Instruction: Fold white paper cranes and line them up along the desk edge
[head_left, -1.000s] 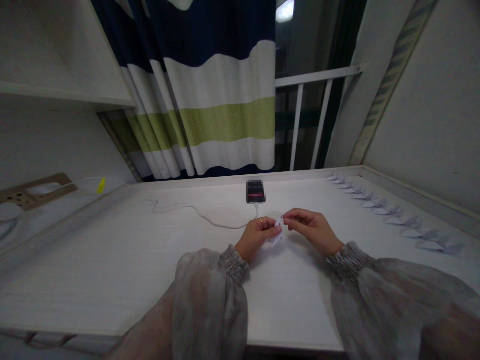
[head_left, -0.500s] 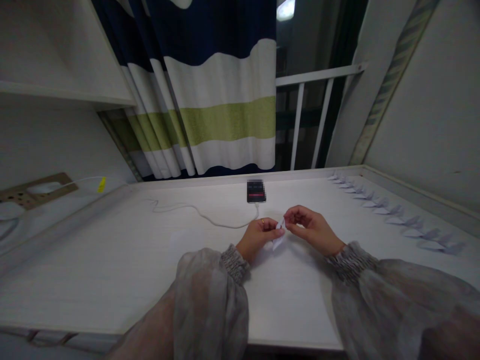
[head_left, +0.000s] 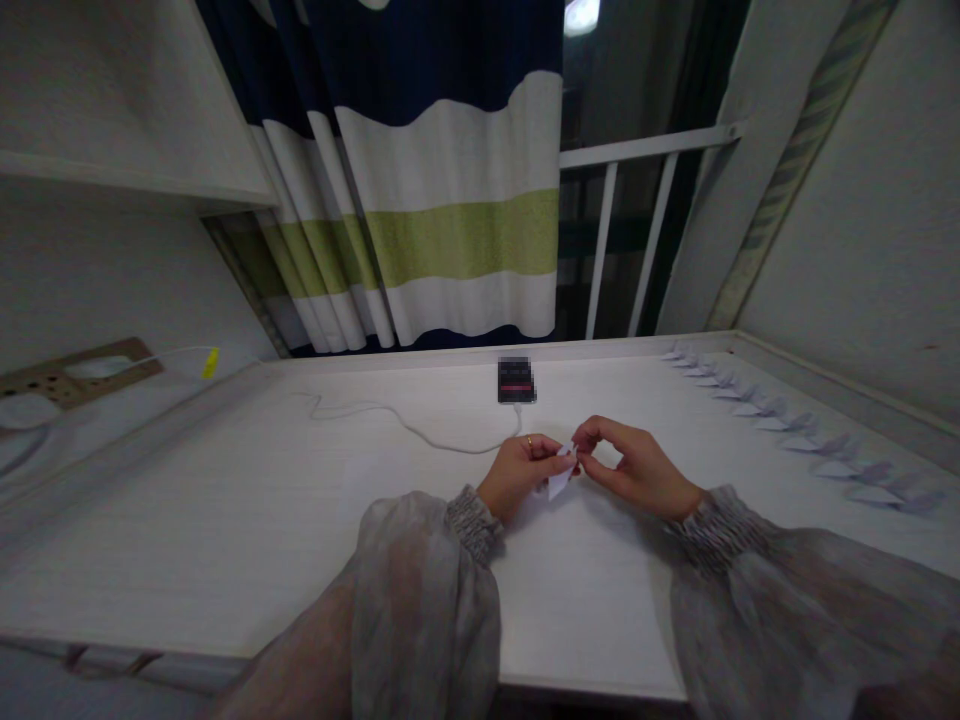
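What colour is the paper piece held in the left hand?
The paper piece in the left hand is white, seen in the head view.

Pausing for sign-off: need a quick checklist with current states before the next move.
1. Left hand holds the small white paper: ok, pinched between thumb and fingers.
2. Right hand grips the paper: cannot tell; its fingertips are at the upper end.
3. White cable clear of the left hand: cannot tell; it passes close behind.
4. Row of folded papers clear of the right hand: ok, apart on the right.
5. Phone clear of both hands: ok, beyond them.
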